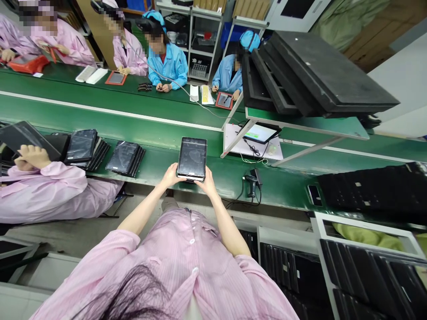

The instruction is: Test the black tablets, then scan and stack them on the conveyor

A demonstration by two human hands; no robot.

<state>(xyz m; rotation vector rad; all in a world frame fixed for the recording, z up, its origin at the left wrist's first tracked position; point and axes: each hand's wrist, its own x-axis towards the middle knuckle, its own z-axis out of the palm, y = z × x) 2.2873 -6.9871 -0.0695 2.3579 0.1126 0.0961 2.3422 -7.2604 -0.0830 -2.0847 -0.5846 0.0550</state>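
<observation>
A dark tablet (192, 157) in a glossy clear wrap is held upright over the near edge of the green conveyor table (150, 124). My left hand (171, 176) grips its lower left corner with fingers curled around the edge. On the lower right corner, my right hand (207, 179) is closed in the same way. Both forearms reach forward from my pink striped smock.
Two stacks of wrapped tablets (87, 148) (126, 157) lie to the left. A person's pink sleeve and hand (33, 156) are at far left. To the right are a barcode scanner (251, 183), a lit tablet (262, 133) under a shelf of black trays (310, 75). Several workers sit opposite.
</observation>
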